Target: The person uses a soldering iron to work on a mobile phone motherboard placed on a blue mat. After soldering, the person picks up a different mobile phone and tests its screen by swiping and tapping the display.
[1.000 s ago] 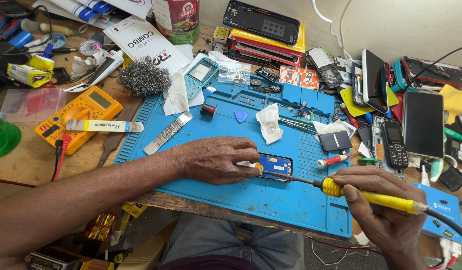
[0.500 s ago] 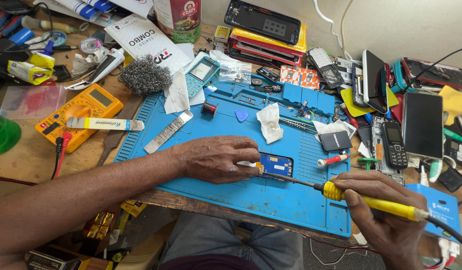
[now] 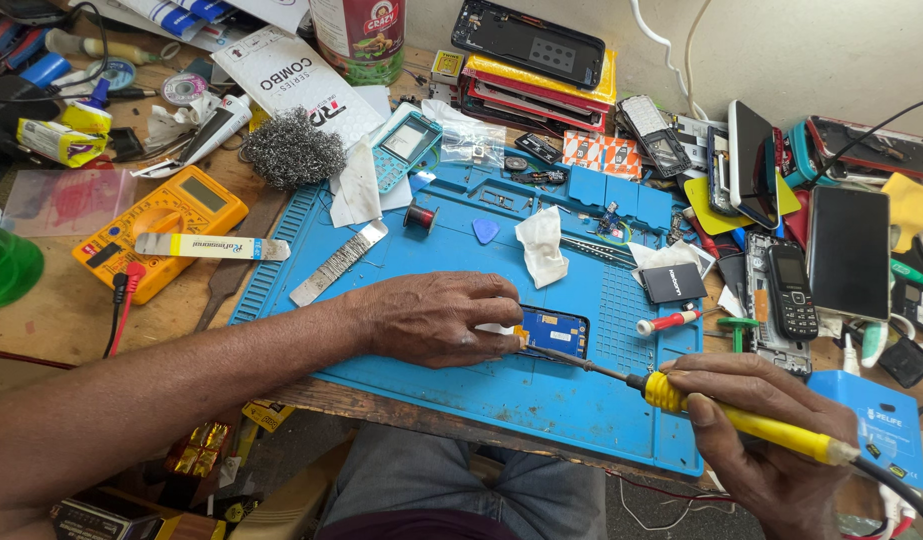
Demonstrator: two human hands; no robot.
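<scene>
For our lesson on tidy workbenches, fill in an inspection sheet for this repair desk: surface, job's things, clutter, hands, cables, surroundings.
Surface: blue work mat on a wooden desk.
Job's things: small blue circuit board on the mat; yellow-handled soldering iron, its tip at the board's edge.
Clutter: yellow meter, steel wool, tissue, red wire spool, many phones at the right.
Hands: left hand presses on the board; right hand has a closed grip on the iron.
Cables: red and black meter leads; white wires at the wall.
Surroundings: pale wall behind; person's lap below the desk.
</scene>
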